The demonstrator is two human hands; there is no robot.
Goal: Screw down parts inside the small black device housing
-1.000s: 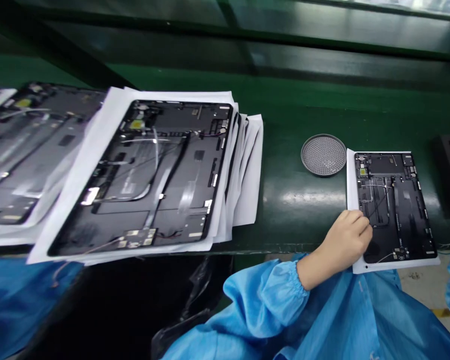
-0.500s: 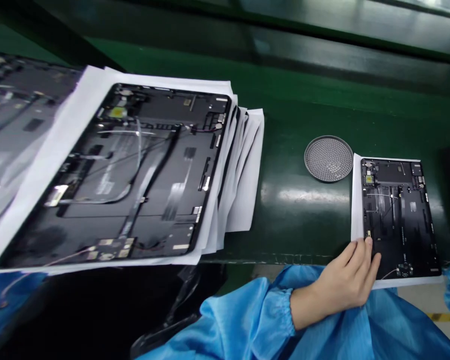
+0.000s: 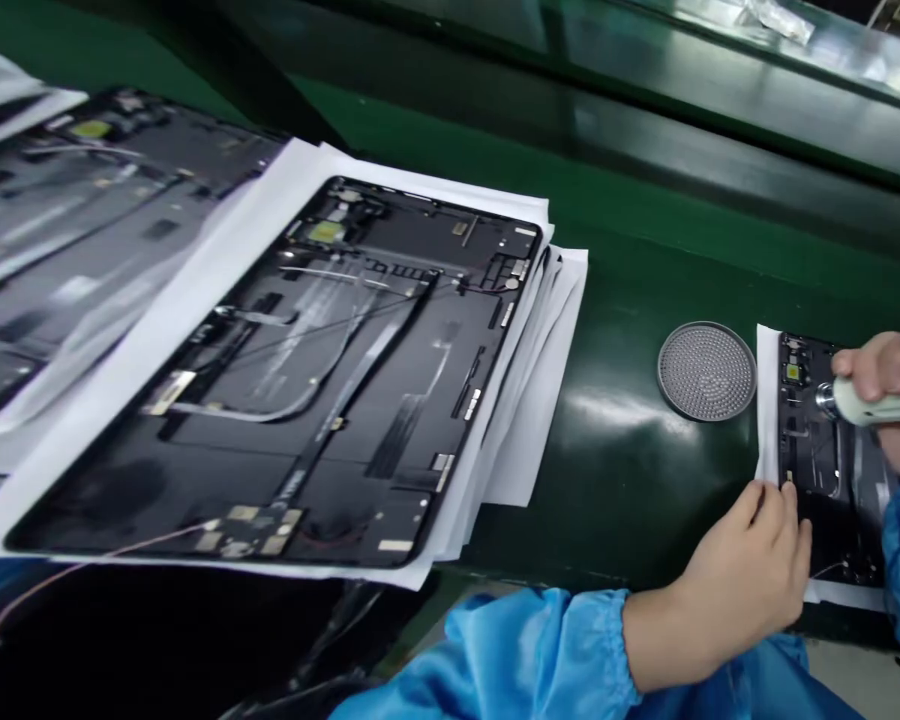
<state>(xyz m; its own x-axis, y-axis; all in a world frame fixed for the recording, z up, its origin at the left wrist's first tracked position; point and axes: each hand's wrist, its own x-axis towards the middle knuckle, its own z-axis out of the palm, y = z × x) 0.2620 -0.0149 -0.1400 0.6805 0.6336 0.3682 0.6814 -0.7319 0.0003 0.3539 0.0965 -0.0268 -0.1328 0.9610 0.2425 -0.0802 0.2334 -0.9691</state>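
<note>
A small black device back cover (image 3: 825, 470) lies on a white sheet (image 3: 766, 400) at the right edge of the green belt. My left hand (image 3: 750, 570) rests on its near left corner, fingers curled down onto the cover and sheet, gripping nothing. My right hand (image 3: 889, 375) comes in from the right, closed around a pale green screwdriver (image 3: 870, 405) whose metal tip points left over the cover's upper part. Both arms wear blue sleeves.
A round perforated metal dish (image 3: 706, 370) sits just left of the small cover. A large black back cover (image 3: 330, 370) lies on a stack of white sheets (image 3: 540, 400) at centre left, another large cover (image 3: 67, 220) behind it. The dark conveyor rail (image 3: 645, 150) runs across the back.
The view has shifted left, so the small cover now sits at the right edge. My right hand with the screwdriver has come into view over it. My left hand stays on the cover's corner.
</note>
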